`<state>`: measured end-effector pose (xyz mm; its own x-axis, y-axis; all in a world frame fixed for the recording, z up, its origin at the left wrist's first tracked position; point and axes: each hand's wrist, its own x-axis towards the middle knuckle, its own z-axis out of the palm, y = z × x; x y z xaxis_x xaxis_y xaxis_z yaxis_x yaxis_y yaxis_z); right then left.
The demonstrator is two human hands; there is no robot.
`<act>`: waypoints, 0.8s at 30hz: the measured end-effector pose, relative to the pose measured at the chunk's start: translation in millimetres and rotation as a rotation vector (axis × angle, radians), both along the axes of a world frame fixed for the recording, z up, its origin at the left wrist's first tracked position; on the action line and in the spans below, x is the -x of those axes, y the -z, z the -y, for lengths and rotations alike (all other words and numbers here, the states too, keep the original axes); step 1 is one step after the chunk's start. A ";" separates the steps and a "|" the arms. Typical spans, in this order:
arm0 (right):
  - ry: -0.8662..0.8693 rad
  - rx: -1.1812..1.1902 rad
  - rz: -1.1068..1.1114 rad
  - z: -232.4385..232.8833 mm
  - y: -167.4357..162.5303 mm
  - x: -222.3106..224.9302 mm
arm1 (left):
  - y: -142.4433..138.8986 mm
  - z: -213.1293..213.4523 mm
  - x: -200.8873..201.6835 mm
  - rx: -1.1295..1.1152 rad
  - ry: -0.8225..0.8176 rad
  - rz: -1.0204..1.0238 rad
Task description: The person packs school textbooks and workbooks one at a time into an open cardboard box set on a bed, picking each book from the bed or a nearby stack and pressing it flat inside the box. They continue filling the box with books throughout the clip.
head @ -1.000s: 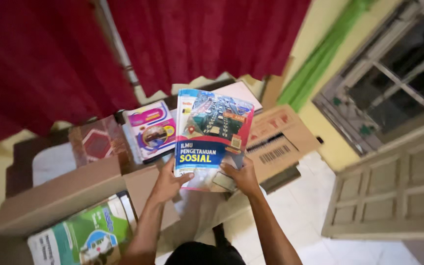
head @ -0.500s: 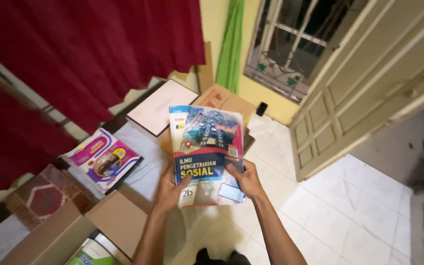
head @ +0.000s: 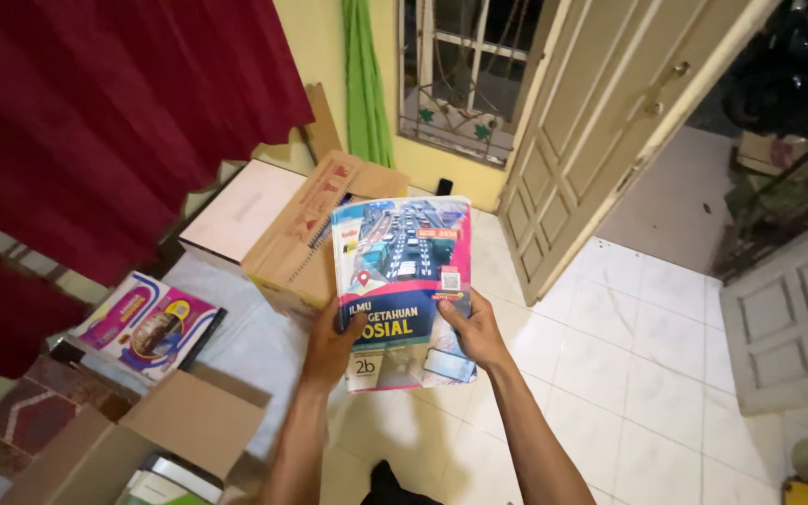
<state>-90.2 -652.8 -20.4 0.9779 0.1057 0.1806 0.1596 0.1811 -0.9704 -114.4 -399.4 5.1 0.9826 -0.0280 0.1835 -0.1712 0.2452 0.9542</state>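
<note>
Both hands hold one book (head: 402,281) up in front of the camera, approx. at the centre of the view, above the white tiled floor (head: 647,374). The left hand (head: 331,344) is clamped on the book's lower left edge, at 7 o'clock of the cover, thumb on the front. The right hand (head: 475,332) is clamped on the lower right edge, at 5 o'clock, thumb also on the front. The cover is blue w/ a city road photo, pink band at the bottom. Behind the book, at 10 o'clock, lies a brown cardboard box (head: 306,238), and next to it a white flat box (head: 240,210). At 9 o'clock, a pink and purple book (head: 147,325) lies on a grey cloth. At 8 o'clock, another open cardboard box (head: 133,440). A red curtain (head: 95,122) hangs at 10-11 o'clock, a green curtain (head: 364,84) at 12, a beige door (head: 600,140) at 1-2 o'clock.
</note>
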 end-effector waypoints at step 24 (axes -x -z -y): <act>-0.136 -0.278 -0.072 -72.5 31.8 255.5 | 6.3 -54.4 323.7 -0.131 -0.074 -0.079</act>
